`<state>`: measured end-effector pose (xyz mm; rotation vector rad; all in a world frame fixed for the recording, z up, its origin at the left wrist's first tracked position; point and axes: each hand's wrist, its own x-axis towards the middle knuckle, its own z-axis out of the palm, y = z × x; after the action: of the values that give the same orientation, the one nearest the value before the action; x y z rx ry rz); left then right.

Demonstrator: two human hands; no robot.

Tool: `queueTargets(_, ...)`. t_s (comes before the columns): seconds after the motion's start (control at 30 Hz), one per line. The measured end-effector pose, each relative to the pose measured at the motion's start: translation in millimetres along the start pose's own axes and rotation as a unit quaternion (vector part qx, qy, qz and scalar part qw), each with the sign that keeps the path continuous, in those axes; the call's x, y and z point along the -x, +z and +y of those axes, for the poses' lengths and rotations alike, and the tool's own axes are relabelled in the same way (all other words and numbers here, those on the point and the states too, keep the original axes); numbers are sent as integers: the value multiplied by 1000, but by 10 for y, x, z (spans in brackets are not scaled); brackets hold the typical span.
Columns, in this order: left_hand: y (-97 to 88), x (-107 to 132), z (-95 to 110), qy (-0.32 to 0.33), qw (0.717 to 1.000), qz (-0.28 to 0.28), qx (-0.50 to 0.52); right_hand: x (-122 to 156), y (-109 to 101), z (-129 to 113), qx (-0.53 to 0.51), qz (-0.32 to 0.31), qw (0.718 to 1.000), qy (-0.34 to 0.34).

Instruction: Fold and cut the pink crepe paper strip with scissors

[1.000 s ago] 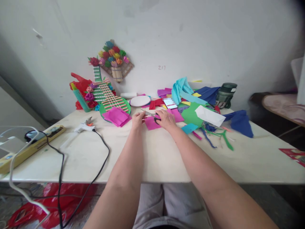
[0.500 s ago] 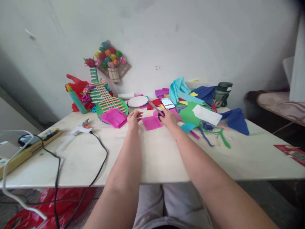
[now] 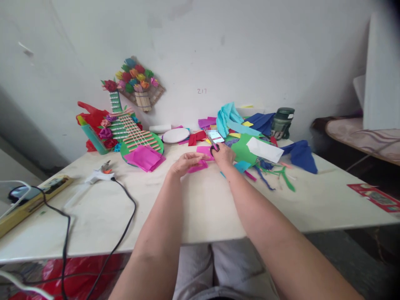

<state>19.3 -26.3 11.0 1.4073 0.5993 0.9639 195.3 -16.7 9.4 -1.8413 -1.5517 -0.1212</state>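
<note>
My right hand [image 3: 224,154] is closed around the black handles of a pair of scissors [image 3: 213,148], whose blades point away toward the phone. Just left of it, my left hand [image 3: 186,162] reaches over the pink crepe paper [image 3: 199,167], its thumb and fingers drawn together at the paper near the scissors; the hand covers part of the sheet. Farther left, a folded stack of pink paper [image 3: 145,158] rests on a green guitar-shaped craft [image 3: 154,143] decorated with sticks and paper flowers.
A phone [image 3: 217,136] lies beyond my hands. Coloured paper scraps, including a green sheet [image 3: 245,150], spread to the right, near a dark green bottle [image 3: 282,123]. On the left are a white glue gun [image 3: 99,176] with a black cord and a power strip [image 3: 59,186].
My left hand has moved right, from beside the pink paper to over it. The right hand stays by the paper with the scissors. The whole view has shifted slightly.
</note>
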Motion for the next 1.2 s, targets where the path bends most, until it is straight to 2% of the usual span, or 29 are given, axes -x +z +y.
queueTargets(0.03,18,7,14,-19,999,-34,-7,-5,-4,7,0,0,1000,7)
queueTargets(0.1,36,9,25,-27,998,-33,-40,-14,-18,18,3,-3,1000,26)
queueTargets(0.23,4,-16,-19,5,994,67,-90,-34,-59,30,15,-14,997,68)
queueTargets(0.37,-65,-50,-87,16,989,118,-86,-59,-108,60,23,-25,995,94)
queueTargets(0.43,-111,-67,-111,29,975,191,-111,-72,-133,87,30,-34,994,103)
queueTargets(0.5,-156,-78,-119,14,934,305,-186,-84,-155,118,38,-44,992,110)
queueTargets(0.57,-183,-79,-111,-65,856,393,-329,-96,-171,149,44,-53,991,113)
queueTargets(0.67,-175,-71,-95,-149,732,433,-505,-113,-183,189,49,-62,990,117)
queueTargets(0.7,-167,-70,-94,-163,705,440,-532,-118,-185,201,50,-64,989,120)
queueTargets(0.73,-160,-72,-99,-168,691,447,-543,-124,-186,213,51,-64,989,122)
queueTargets(0.8,-158,-82,-120,-159,694,467,-525,-137,-187,237,54,-64,988,127)
queueTargets(0.87,-173,-99,-154,-130,716,476,-494,-151,-189,263,56,-60,987,136)
queueTargets(1.2,-215,-152,-229,-55,808,447,-381,-154,-189,325,69,-74,982,162)
